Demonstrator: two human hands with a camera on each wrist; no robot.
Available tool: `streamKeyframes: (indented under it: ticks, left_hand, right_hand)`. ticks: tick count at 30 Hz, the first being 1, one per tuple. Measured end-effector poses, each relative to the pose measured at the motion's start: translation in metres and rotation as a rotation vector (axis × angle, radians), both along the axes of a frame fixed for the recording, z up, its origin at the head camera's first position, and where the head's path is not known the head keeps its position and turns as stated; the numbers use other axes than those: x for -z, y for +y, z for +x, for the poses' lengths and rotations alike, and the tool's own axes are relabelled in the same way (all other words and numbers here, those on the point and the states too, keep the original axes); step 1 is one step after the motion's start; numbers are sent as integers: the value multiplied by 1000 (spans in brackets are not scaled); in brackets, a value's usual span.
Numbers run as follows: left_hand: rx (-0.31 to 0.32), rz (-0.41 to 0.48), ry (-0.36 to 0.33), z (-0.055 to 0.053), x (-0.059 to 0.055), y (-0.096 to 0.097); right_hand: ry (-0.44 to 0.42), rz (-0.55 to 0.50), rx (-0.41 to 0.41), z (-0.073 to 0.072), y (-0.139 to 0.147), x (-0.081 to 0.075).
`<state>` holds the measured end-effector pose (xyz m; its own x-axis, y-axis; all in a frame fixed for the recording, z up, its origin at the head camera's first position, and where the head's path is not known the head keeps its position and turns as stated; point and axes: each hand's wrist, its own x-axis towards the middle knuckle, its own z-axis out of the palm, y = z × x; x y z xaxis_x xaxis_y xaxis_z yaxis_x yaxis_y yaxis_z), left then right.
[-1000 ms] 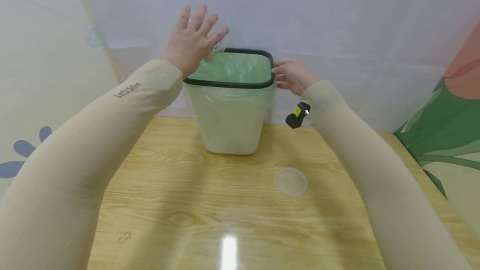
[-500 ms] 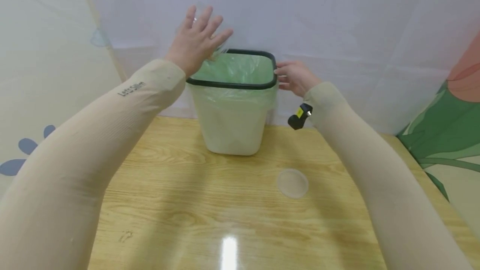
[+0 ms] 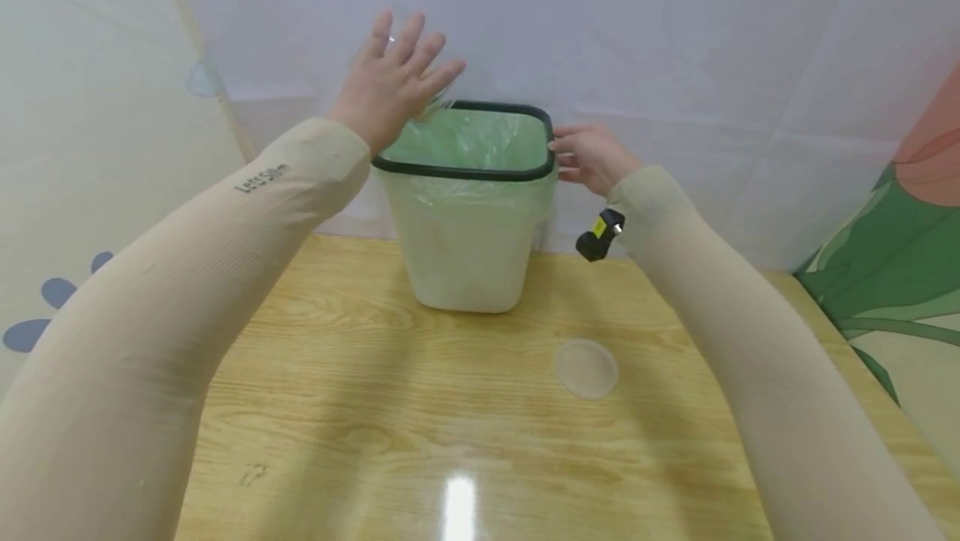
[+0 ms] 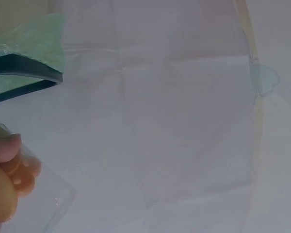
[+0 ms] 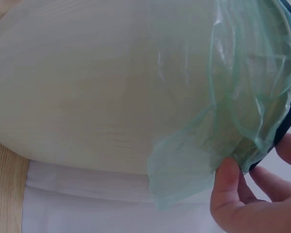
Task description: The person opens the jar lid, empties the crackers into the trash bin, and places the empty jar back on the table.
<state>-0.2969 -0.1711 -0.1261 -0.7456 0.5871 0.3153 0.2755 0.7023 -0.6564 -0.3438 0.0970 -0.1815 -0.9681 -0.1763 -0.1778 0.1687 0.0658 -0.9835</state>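
Note:
A pale trash bin (image 3: 468, 253) stands upright on the table, with a black rim ring (image 3: 465, 172) over a green plastic liner (image 3: 487, 137). My left hand (image 3: 393, 78), its fingers spread, holds a clear plastic container (image 4: 51, 199) above the bin's left rear corner. Orange and yellow rounded pieces (image 4: 19, 177) show in the container; the left thumb (image 4: 7, 148) presses its side. At the bin's right side, my right hand (image 3: 596, 156) pinches the rim and liner. The liner's loose edge (image 5: 182, 170) hangs down outside the bin in the right wrist view.
A round translucent lid (image 3: 587, 368) lies flat on the wooden table (image 3: 450, 408), right of the bin. Directly behind the bin hangs a pale cloth (image 3: 675, 41). A black wrist camera (image 3: 600, 234) sticks out from the right sleeve (image 3: 720, 291).
The view has shifted slightly, so the bin, lid and hands sit a little farther right than a second ago. Both hands keep their holds, almost still over the last half second.

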Motion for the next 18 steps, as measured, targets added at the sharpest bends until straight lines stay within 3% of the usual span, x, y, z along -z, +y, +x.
streamKeyframes:
  ticks: [6,13,18]
  left_hand:
    - [-17,1,7,1,0,0]
    - [-27,92,0,2,-2,-3]
    - [-39,92,4,2,-3,-4]
  right_hand:
    - [5,-2,-2,-1,0,2]
    - [8,-5,-3,-4,-1,3]
    - [11,5,-9,-5,0,3]
